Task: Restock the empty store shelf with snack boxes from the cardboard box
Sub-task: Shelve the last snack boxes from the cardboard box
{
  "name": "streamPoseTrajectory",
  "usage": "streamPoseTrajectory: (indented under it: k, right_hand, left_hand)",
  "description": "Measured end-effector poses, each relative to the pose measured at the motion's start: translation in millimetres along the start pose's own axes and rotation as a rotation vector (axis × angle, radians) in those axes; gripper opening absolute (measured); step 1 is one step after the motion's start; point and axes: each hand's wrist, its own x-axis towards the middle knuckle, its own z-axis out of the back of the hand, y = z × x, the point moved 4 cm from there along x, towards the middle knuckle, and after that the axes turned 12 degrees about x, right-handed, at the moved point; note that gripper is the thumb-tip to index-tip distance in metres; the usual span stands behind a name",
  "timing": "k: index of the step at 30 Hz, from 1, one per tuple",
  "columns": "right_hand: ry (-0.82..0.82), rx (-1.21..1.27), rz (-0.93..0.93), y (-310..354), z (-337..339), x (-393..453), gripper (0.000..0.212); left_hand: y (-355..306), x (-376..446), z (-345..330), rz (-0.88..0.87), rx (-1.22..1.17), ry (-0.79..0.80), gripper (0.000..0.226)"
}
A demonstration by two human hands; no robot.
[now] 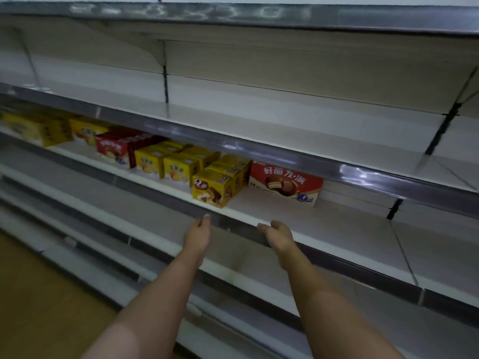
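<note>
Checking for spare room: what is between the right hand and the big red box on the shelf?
In the head view, only bare white shelf lies between the right hand and the big red box; neither hand holds anything.

snack boxes [166, 164] stood in a row on shelf [324, 229], left to middle | widest box [285, 182] stood rightmost | left hand [198, 233] and right hand [278, 235] hung before shelf edge

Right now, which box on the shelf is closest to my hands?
The yellow box with the chocolate pie picture, at the front edge of the shelf, just above your left hand. The big red box sits farther back.
</note>
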Motion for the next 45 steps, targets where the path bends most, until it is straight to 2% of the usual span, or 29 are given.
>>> streamPoseTrajectory:
  k: [3,9,13,15,19,26,31,39,45]
  right_hand:
    - [0.035,-0.019,0.052,0,-30,-14,0.059]
    - [0.317,-0.097,0.004,-5,-117,-53,0.058]
    - [0.453,-0.181,0.013,-14,-178,-85,0.058]
    - [0.539,-0.212,-0.002,-18,-211,-105,0.059]
    - [0.68,-0.265,-0.002,-27,-286,-153,0.059]
    - [0.906,-0.324,-0.014,-43,-419,-247,0.068]
    - [0.989,-0.397,0.005,-51,-499,-300,0.071]
    - [1.085,-0.47,0.05,-67,-600,-354,0.068]
    - [1.157,-0.522,0.081,-70,-675,-369,0.054]
  left_hand:
    - [28,-14,38,0.059,-0.041,-0.082,0.044]
    - [85,-45,132,0.172,-0.026,-0.273,0.057]
    - [125,-68,190,0.213,-0.065,-0.376,0.05]
    - [148,-84,222,0.24,-0.089,-0.438,0.047]
    - [198,-117,292,0.334,-0.099,-0.574,0.057]
    - [279,-174,415,0.485,-0.071,-0.704,0.057]
    - [330,-197,483,0.545,-0.098,-0.746,0.058]
    - [393,-218,550,0.614,-0.103,-0.813,0.056]
    - [434,-211,594,0.644,-0.124,-0.865,0.052]
